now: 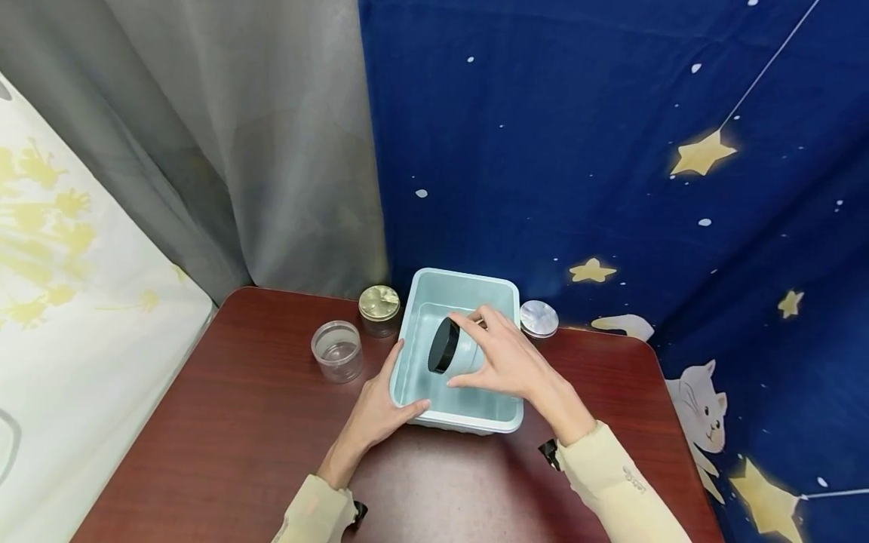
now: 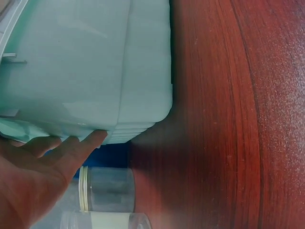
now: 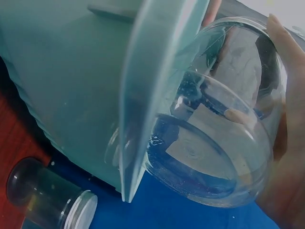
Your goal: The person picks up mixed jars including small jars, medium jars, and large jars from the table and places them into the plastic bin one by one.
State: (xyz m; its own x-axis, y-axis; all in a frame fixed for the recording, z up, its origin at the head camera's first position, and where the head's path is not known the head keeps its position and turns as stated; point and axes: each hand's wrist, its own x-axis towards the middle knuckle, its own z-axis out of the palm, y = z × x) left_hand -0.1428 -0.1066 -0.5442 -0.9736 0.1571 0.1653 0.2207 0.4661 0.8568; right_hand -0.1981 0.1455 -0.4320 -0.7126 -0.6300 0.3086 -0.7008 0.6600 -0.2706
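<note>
My right hand (image 1: 509,358) grips a clear jar with a black lid (image 1: 443,347). The jar lies tilted on its side over the inside of a pale blue plastic bin (image 1: 468,422), lid toward the left. In the right wrist view the see-through jar (image 3: 224,143) has its round base facing the camera, beside the bin wall. At the bin's near left corner, my left hand (image 1: 376,411) holds on, thumb over the near rim and fingers along the left side. The left wrist view has those fingers (image 2: 78,150) against the bin's outer wall.
Left of the bin stand a clear jar without a lid (image 1: 337,353) and, behind it, a jar with a gold lid (image 1: 379,303). A jar with a silver lid (image 1: 539,318) stands at the bin's far right. Curtains (image 1: 475,151) hang behind the brown table (image 1: 271,422).
</note>
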